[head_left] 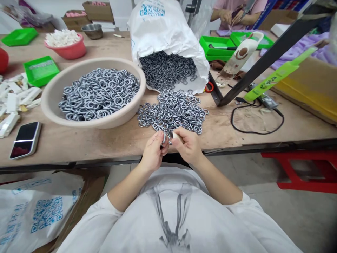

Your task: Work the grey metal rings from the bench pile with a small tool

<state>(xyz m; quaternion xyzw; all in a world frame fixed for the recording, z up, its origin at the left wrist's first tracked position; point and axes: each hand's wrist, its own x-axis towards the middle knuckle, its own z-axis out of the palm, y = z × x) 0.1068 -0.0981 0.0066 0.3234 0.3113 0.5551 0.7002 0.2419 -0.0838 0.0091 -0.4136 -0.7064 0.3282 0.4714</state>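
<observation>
My left hand (153, 150) is closed, pinching a grey ring (164, 137) between thumb and fingers at the table's front edge. Close beside it, my right hand (189, 144) grips a small tool (171, 135) with a dark tip, which points toward the ring; most of it is hidden by my fingers. Just beyond both hands lies a loose pile of grey rings (176, 110). A wide beige basin (50, 100), heaped with similar rings, stands to the left. Behind the pile, a white sack (163, 31) lies on its side, its mouth showing many more rings.
A phone (25, 140) lies at the left near white plastic pieces (13, 96) and a green tray (41, 71). At right, a dark metal bar (252, 66) slants up beside a black cable (256, 133). Another person's hands (231, 17) are at the back.
</observation>
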